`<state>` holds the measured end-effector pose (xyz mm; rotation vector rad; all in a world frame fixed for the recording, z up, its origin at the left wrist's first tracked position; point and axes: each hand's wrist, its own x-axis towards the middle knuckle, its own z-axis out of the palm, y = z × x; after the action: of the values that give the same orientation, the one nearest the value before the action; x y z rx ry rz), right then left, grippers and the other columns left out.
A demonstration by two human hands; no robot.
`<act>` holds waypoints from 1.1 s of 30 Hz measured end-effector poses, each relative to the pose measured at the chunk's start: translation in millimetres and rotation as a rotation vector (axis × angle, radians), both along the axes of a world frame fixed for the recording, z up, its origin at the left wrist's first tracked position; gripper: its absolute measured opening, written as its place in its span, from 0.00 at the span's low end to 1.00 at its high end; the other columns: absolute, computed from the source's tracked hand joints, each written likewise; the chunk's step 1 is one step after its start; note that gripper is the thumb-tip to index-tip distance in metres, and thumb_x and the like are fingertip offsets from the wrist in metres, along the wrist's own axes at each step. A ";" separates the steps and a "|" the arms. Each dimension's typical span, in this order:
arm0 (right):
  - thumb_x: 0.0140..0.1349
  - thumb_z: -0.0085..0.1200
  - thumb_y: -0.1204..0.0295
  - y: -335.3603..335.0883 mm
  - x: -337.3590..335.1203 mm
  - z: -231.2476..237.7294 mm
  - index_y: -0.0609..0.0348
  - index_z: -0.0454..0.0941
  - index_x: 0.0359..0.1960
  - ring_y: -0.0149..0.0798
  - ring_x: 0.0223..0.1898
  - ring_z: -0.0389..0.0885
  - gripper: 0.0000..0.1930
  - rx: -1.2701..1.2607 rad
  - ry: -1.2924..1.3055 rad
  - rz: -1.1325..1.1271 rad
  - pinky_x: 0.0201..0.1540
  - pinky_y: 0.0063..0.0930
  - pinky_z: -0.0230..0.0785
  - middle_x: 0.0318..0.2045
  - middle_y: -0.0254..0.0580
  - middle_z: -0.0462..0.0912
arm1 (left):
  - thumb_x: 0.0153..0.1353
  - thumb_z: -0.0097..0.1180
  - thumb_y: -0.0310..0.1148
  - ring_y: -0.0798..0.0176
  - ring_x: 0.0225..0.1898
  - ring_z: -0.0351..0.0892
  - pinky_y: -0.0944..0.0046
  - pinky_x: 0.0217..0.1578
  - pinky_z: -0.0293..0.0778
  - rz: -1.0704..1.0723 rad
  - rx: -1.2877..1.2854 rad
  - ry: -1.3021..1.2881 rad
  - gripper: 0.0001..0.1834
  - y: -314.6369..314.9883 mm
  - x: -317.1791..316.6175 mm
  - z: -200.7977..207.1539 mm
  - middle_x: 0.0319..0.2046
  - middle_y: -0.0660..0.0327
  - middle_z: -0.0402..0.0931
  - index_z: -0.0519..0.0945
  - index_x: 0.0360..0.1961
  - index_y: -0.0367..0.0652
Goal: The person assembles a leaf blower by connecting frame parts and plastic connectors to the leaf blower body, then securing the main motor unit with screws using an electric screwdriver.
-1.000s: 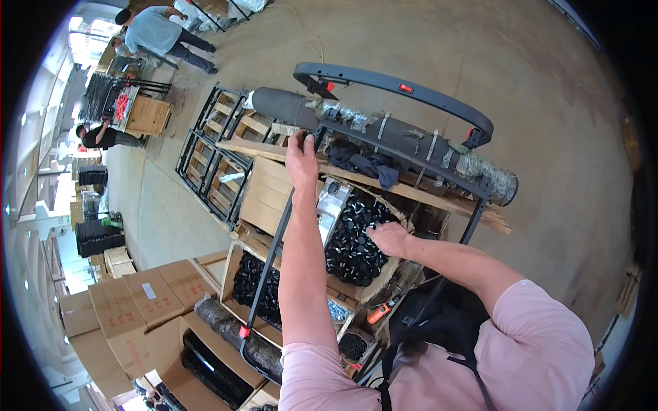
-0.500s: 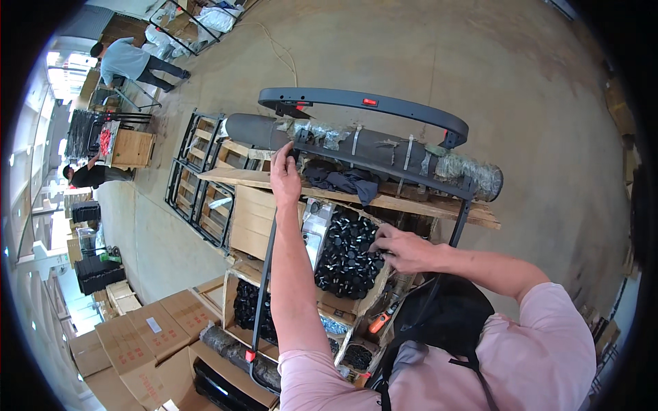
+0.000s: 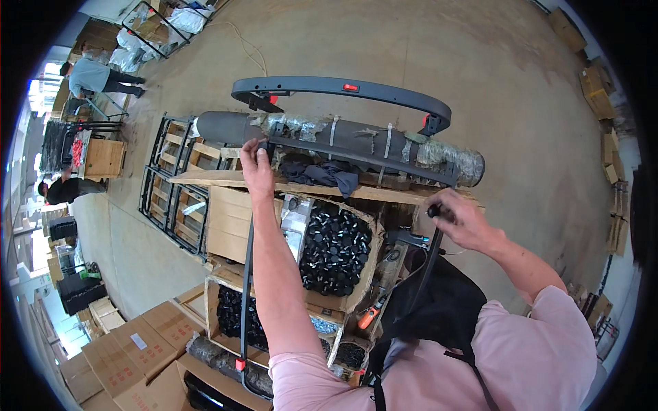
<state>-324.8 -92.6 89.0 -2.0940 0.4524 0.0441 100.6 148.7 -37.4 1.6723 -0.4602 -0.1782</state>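
A dark metal frame with a curved top bar and long side tubes stands in front of me. At its left corner, my left hand has its fingers closed round a black knob. My right hand pinches a black knob screw close to the frame's right side tube, below the crossbar. Between my arms, an open carton is full of loose black knob screws with shiny threaded shanks. The fingertips of my right hand are partly hidden.
A wrapped padded roll lies on a wooden plank behind the crossbar, with dark cloth beside it. An orange-handled tool and a power tool sit near the carton. Cardboard boxes stand lower left. Two people work far left.
My right hand has left the carton with a black knob screw and moved right and up to the frame's right side. My left hand stays at the left corner. The view has shifted slightly.
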 end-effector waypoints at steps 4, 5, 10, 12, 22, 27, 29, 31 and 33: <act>0.62 0.61 0.78 -18.0 -8.2 4.0 0.60 0.77 0.56 0.44 0.41 0.80 0.19 -0.093 0.037 -0.088 0.45 0.37 0.76 0.47 0.44 0.80 | 0.78 0.44 0.25 0.62 0.58 0.77 0.62 0.65 0.67 -0.034 0.122 -0.113 0.15 -8.9 0.9 5.8 0.56 0.57 0.81 0.79 0.59 0.39; 0.62 0.61 0.78 -22.0 -9.7 4.2 0.60 0.77 0.56 0.43 0.40 0.81 0.19 -0.123 0.044 -0.113 0.44 0.37 0.76 0.46 0.43 0.80 | 0.78 0.43 0.25 0.62 0.58 0.77 0.62 0.65 0.68 -0.001 0.195 -0.174 0.15 -8.5 1.1 6.2 0.55 0.58 0.82 0.80 0.58 0.39; 0.62 0.61 0.80 -39.6 -17.7 5.6 0.60 0.77 0.56 0.42 0.40 0.81 0.19 -0.247 0.084 -0.183 0.44 0.37 0.76 0.43 0.43 0.80 | 0.74 0.52 0.32 0.54 0.57 0.78 0.59 0.61 0.72 0.044 0.277 -0.192 0.15 -6.5 0.1 16.3 0.54 0.53 0.79 0.83 0.56 0.43; 0.62 0.60 0.81 -45.9 -24.4 -3.8 0.61 0.77 0.55 0.43 0.42 0.81 0.19 -0.275 0.059 -0.191 0.46 0.37 0.77 0.44 0.44 0.80 | 0.71 0.57 0.32 0.53 0.57 0.78 0.58 0.61 0.72 0.056 0.353 -0.119 0.16 -13.7 -8.8 23.8 0.56 0.53 0.77 0.83 0.57 0.45; 0.58 0.59 0.85 -42.4 -16.8 -12.5 0.63 0.77 0.51 0.56 0.52 0.81 0.18 -0.428 -0.050 0.098 0.54 0.44 0.78 0.52 0.50 0.79 | 0.73 0.53 0.24 0.62 0.57 0.77 0.62 0.62 0.71 -0.067 0.190 -0.066 0.22 4.5 -4.6 14.0 0.59 0.55 0.78 0.75 0.67 0.40; 0.54 0.57 0.87 -40.5 -12.2 -3.5 0.65 0.77 0.50 0.57 0.52 0.81 0.20 -0.444 0.012 0.126 0.55 0.46 0.77 0.51 0.51 0.78 | 0.74 0.46 0.20 0.60 0.65 0.74 0.62 0.69 0.64 -0.139 0.105 -0.108 0.21 0.2 -1.1 7.1 0.62 0.54 0.77 0.74 0.67 0.38; 0.55 0.58 0.86 -42.0 -12.3 -4.6 0.65 0.78 0.50 0.57 0.51 0.81 0.19 -0.427 -0.006 0.126 0.54 0.46 0.77 0.50 0.51 0.78 | 0.75 0.46 0.20 0.61 0.63 0.75 0.62 0.67 0.65 -0.140 0.045 -0.110 0.21 0.5 -3.0 1.6 0.62 0.54 0.77 0.73 0.67 0.39; 0.58 0.59 0.84 -44.6 -13.7 -8.0 0.65 0.78 0.50 0.57 0.50 0.81 0.17 -0.444 -0.035 0.116 0.52 0.45 0.78 0.49 0.51 0.78 | 0.75 0.46 0.21 0.61 0.61 0.75 0.63 0.66 0.66 -0.153 0.093 -0.092 0.21 2.1 -1.4 3.7 0.61 0.55 0.77 0.73 0.67 0.39; 0.59 0.59 0.83 -47.4 -13.9 -11.7 0.65 0.77 0.50 0.57 0.49 0.81 0.16 -0.406 -0.021 0.096 0.51 0.46 0.78 0.48 0.51 0.78 | 0.76 0.46 0.22 0.63 0.57 0.75 0.63 0.63 0.68 -0.134 0.109 0.052 0.20 8.7 -1.7 2.6 0.58 0.58 0.76 0.74 0.66 0.40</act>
<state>-338.7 -140.0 77.3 -2.5126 0.3694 -0.0153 98.9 157.4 -34.8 1.7394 -0.5316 -0.3503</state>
